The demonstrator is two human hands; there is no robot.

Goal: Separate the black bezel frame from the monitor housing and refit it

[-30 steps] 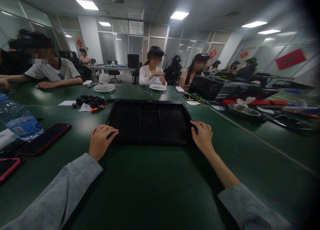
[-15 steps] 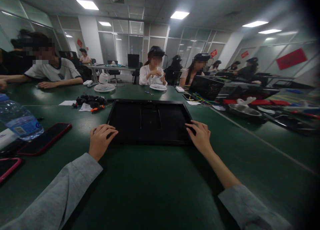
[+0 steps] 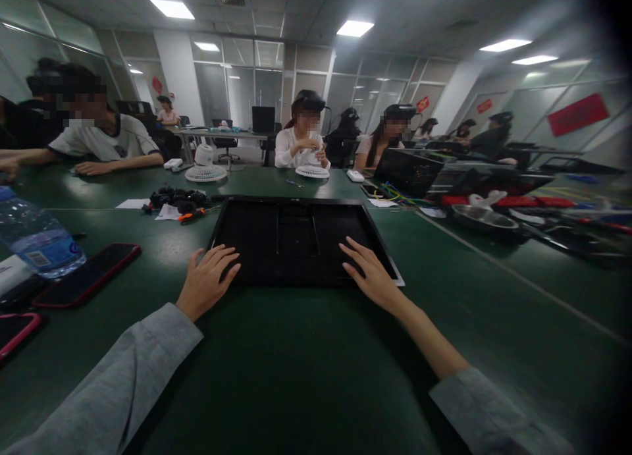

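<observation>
A black rectangular frame or tray-like panel [image 3: 296, 267] lies flat on the green table [image 3: 306, 369], with a raised rim and a smaller rectangular recess at its middle. Over its near left corner is my left hand [image 3: 208, 277], fingers apart and holding nothing. My right hand [image 3: 372, 274] is spread over the near right part of the panel, inside its right rim, also holding nothing. Whether the fingertips touch the surface cannot be made out.
At left are a water bottle [image 3: 39, 238] and a red-edged phone [image 3: 89, 275]. Black parts [image 3: 175, 198] and an orange-handled tool [image 3: 191, 215] lie beyond. A metal bowl [image 3: 486, 221] stands right. People sit across the table near white fans [image 3: 206, 172].
My right hand has moved left from the panel's right edge to over its surface, and its fingers have spread. My left hand has opened and shifted slightly right.
</observation>
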